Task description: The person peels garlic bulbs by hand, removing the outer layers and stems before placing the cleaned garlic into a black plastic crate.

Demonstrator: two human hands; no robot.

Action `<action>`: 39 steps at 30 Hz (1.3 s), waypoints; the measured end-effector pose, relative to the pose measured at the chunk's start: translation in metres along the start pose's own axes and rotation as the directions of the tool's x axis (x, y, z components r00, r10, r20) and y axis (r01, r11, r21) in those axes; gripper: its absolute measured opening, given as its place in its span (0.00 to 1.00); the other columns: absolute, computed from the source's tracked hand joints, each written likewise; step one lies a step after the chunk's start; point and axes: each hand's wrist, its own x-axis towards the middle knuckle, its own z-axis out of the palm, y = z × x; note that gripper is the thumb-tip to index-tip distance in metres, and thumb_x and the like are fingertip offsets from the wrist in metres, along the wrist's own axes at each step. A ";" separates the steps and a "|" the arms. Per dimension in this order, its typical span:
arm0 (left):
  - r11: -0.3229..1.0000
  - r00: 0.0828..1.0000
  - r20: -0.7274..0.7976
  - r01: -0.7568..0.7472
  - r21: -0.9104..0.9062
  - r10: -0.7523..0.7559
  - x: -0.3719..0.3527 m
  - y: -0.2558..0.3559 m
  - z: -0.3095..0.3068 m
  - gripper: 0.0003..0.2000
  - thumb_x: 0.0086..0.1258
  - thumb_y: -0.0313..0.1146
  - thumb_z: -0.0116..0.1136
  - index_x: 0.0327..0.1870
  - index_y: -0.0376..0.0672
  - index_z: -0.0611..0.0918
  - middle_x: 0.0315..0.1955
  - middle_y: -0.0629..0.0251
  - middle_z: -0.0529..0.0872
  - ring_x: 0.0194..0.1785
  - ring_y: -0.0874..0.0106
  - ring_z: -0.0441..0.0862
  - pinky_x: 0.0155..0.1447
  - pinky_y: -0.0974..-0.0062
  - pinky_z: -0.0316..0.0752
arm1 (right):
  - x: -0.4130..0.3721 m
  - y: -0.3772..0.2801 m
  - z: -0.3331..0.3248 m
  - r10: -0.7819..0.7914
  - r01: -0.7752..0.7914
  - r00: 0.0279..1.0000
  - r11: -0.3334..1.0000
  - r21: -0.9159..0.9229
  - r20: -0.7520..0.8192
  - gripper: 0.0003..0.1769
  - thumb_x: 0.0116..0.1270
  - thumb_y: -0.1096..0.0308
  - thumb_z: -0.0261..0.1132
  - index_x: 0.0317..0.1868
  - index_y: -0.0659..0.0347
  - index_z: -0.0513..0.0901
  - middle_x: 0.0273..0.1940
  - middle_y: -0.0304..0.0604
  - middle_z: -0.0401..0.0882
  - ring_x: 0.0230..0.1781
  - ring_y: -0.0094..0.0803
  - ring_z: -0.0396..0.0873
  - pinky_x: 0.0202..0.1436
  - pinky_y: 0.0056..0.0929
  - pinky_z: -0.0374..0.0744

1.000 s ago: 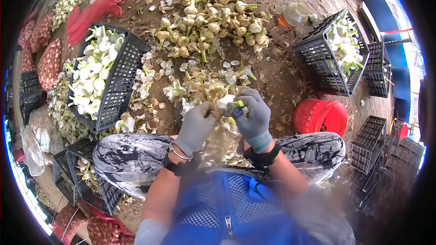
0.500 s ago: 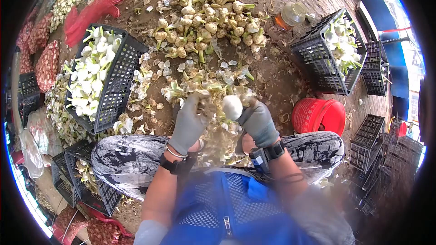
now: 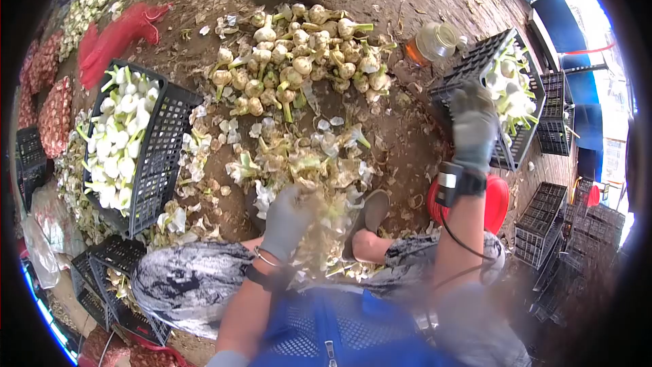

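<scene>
Crate (image 3: 464,70) matt plastic; bucket (image 3: 500,205) smooth plastic; garlic skins (image 3: 333,175) papery.

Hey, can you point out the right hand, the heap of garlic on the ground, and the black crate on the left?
Right hand (image 3: 473,129): head view, on its gloved back.
Garlic heap (image 3: 301,64): head view, on a middle bulb.
Black crate (image 3: 157,156): head view, on its slotted side wall.

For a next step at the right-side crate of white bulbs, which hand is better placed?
Right, most likely: the right hand is at the crate, while the left hand is down by the loose peelings, farther from it.
</scene>
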 end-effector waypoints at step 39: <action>0.810 0.997 0.072 0.039 -0.584 0.004 -0.016 0.056 -0.017 0.21 0.72 0.28 0.61 0.64 0.36 0.74 0.51 0.63 0.81 0.47 0.77 0.81 0.48 0.78 0.82 | -0.195 0.089 0.094 0.582 -0.361 0.799 0.666 -0.652 0.152 0.10 0.70 0.78 0.57 0.46 0.69 0.84 0.34 0.34 0.85 0.32 0.22 0.78 0.40 0.24 0.77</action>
